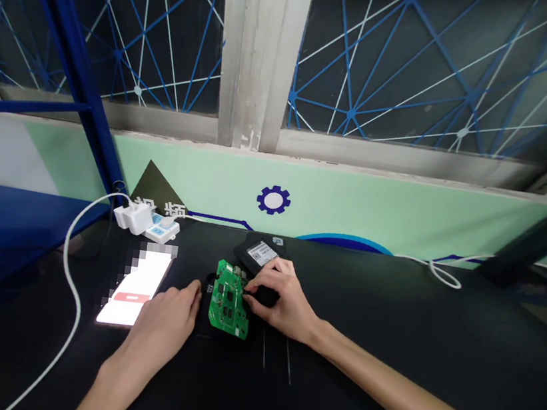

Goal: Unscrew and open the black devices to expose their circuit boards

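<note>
A green circuit board [229, 301] stands tilted over the black table, just left of my right hand [284, 297]. The thumb and fingers of that hand are pinched at the board's right edge. What lies between the fingertips is too small to make out. My left hand [169, 315] rests on the table left of the board, its fingers pressed together and their tips by a dark part. Whether it grips that part is hidden. Behind my right hand lies a black case [262, 252] with a white label. Two thin rods [264, 348] lie below the right hand.
A bright phone [142, 285] lies left of my left hand. Behind it sits a white power strip [162, 227] with a plug and a white cable [73, 279]. A white object is at the lower left. A wall and windows rise behind the table [388, 328].
</note>
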A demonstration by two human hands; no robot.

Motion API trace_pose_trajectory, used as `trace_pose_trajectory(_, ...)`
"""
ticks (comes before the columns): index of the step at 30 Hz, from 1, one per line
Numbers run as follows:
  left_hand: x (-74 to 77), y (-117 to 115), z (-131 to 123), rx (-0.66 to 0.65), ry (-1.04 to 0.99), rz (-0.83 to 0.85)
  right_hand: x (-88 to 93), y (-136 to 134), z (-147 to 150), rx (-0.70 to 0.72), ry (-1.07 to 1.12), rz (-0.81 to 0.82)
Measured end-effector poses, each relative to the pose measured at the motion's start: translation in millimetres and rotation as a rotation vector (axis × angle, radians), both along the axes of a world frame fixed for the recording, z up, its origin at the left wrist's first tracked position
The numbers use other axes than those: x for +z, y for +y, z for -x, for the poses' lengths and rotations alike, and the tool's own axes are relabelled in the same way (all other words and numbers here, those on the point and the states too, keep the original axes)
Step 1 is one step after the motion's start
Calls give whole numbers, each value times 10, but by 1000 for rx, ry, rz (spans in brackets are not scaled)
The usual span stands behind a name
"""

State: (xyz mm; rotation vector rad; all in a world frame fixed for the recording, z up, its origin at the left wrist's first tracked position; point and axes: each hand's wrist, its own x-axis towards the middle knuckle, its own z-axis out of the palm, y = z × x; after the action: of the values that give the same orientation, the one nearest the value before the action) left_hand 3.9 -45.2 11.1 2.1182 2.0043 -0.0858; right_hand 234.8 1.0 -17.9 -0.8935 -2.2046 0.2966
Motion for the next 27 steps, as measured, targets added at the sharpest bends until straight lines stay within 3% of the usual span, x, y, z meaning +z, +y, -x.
trace_pose_trajectory(16, -40, 8, 24, -12, -21, -24, 44, 15, 11, -22, -83, -12)
trace_pose_trajectory(27, 40, -24, -12, -23, 18, -36, 94, -39, 36, -57, -181, -20)
